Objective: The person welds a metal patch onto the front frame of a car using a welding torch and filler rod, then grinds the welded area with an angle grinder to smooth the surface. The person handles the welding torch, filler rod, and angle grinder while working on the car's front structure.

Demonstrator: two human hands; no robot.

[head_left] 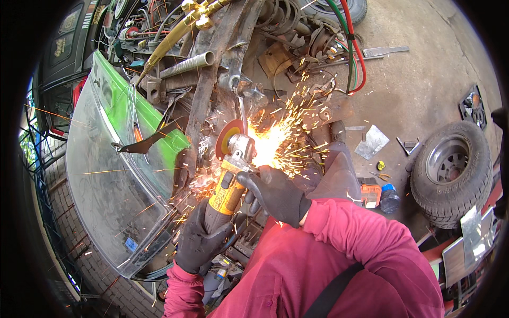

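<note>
A yellow and grey angle grinder (227,191) is held in front of me, its head pointing away. My left hand (201,241), in a black glove, wraps round its grey rear end. My right hand (278,193), gloved too, closes on it beside the metal gear head; the exact grip under the palm is hidden. The reddish disc (227,137) stands on edge against rusty metal of a vehicle frame (204,98). Bright sparks (268,146) burst to the right and hide the contact spot.
A green car body panel (124,98) with a windshield (116,180) lies left. A brass torch (177,40) rests at the top, near red and green hoses (354,50). On the concrete at right are a wheel (450,172), pliers (382,175) and a metal sheet (372,142).
</note>
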